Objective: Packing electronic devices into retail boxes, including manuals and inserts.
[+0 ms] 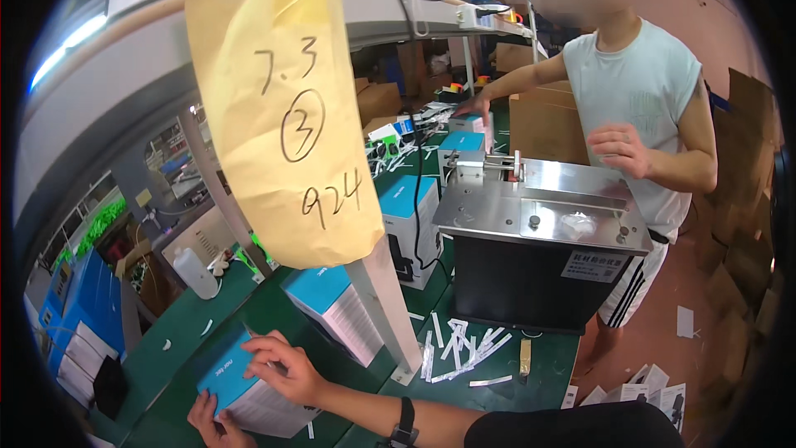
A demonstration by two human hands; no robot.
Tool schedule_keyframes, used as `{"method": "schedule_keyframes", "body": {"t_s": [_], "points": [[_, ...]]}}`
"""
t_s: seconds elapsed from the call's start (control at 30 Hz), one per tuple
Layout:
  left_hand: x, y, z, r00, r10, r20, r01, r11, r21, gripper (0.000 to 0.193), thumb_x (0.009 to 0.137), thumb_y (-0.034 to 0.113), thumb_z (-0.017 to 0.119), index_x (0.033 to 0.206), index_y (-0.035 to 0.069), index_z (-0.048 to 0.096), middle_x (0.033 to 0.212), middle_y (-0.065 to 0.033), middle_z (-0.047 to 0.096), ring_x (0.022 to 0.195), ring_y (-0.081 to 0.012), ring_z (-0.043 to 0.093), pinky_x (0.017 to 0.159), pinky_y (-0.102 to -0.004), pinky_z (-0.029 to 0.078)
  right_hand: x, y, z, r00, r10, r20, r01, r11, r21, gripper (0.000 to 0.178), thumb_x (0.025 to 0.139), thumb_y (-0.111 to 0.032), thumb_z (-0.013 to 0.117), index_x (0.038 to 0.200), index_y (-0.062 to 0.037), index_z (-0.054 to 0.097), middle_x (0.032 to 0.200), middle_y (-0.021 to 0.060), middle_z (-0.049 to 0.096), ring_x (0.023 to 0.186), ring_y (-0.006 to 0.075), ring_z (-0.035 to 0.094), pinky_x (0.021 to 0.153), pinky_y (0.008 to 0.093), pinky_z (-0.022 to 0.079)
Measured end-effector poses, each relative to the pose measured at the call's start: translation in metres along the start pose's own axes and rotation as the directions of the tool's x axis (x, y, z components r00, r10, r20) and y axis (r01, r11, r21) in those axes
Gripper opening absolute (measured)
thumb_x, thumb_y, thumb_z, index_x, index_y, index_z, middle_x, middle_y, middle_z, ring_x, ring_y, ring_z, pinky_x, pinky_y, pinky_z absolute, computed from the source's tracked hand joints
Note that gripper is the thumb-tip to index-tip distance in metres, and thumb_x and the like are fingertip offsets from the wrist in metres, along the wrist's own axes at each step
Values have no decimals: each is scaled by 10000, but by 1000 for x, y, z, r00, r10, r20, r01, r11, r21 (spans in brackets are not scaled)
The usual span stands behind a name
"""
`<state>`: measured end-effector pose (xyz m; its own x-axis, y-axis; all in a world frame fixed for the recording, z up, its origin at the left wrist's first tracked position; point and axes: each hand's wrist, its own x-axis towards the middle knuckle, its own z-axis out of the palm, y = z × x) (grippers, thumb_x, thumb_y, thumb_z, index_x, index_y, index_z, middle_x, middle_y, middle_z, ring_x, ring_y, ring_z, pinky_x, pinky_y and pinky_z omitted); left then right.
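Our left hand point(222, 428) grasps the teal-topped box's point(259, 411) corner; right hand point(288, 372) curled above, grip unclear. Probably light, stiff card; we'd hold opposite sides.

The right hand point(286, 368), fingers bent, is near the lower left hand point(214, 423).

The one wide fisheye view looks forward and down from the wearer's head, over the desk point(551, 375), straight edges bending toward its dark rim. A yellow paper point(257, 141) hangs close at ten o'clock; the hands point(286, 369) are near, at seven; another person point(634, 92) stands farther off, at two.
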<state>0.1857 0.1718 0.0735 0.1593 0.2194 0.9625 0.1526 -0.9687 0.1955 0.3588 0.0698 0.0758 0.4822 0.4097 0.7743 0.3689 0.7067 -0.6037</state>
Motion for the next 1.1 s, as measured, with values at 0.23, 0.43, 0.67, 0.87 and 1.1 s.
{"method": "schedule_keyframes", "body": {"t_s": [0.23,0.43,0.67,0.87,1.1], "points": [[14,27,8,980,190,-60,-170,954,246,261,983,291,650,983,67,784,957,-70,751,869,-283,637,811,-392,471,4,-3,-9,974,-200,106,218,956,-198,332,748,-107,826,1026,-41,659,1051,78,661,1133,318,532,1151,532,356],[8,27,15,997,73,-14,-68,974,218,169,931,220,668,943,102,789,919,-21,751,833,-253,630,807,-403,447,2,-3,-10,987,-157,27,159,967,-197,248,767,-76,796,967,-38,654,1007,81,664,1127,311,547,1144,532,364],[-1,43,0,989,10,147,-46,969,242,206,907,117,663,1083,16,696,1140,-169,694,1019,-335,587,892,-435,452,0,-4,-6,969,-129,-209,109,989,-103,88,942,-60,596,979,-18,664,951,99,681,1018,286,610,993,430,462],[-5,78,11,972,-205,112,191,973,128,762,842,99,745,1484,-16,352,1421,-250,472,1235,-380,536,1037,-452,448,18,-84,-24,867,-453,-207,338,841,-422,165,912,-63,583,1035,21,652,983,166,645,938,312,598,967,503,476],[-21,91,-3,787,-491,374,409,869,279,917,847,102,725,1562,-9,161,1254,-289,576,956,-447,660,827,-478,555,11,-152,-37,868,-360,-342,322,933,-163,167,976,-81,474,1048,36,570,801,89,531,750,165,475,983,512,462]]}}
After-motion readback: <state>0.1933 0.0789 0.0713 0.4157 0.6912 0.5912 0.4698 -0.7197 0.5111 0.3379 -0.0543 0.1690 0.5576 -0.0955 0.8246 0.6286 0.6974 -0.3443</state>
